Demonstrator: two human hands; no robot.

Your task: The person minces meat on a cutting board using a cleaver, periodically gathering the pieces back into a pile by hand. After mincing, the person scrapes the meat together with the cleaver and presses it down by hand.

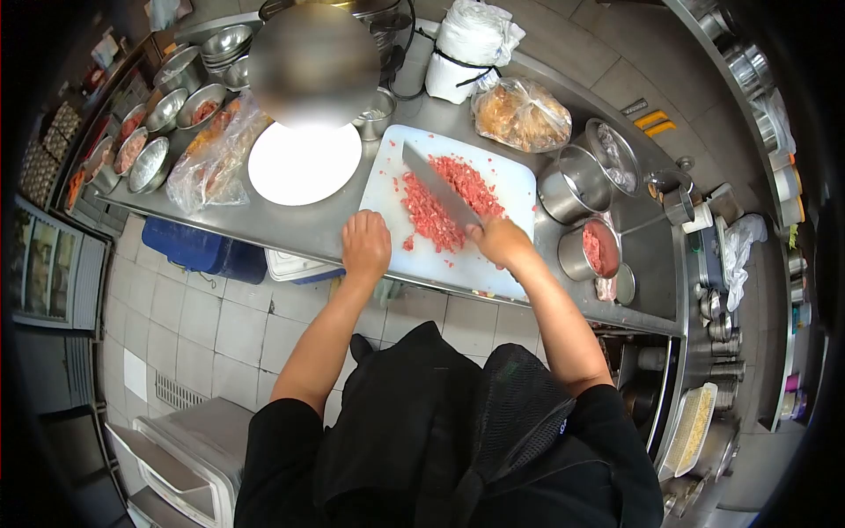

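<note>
A wide-bladed kitchen knife lies slanted across the chopped pink-red meat on a white cutting board. My right hand grips its handle at the lower right of the meat. The blade points up and to the left, splitting the meat into two heaps. My left hand rests as a closed fist at the board's lower left edge, with nothing seen in it; its palm is hidden. To the right of the board stands a metal pot with more chopped meat inside.
Left of the board lies a white round plate. Several metal bowls and a plastic bag of food stand farther left. Behind the board are a tied clear bag and a white wrapped bundle. A larger pot stands right.
</note>
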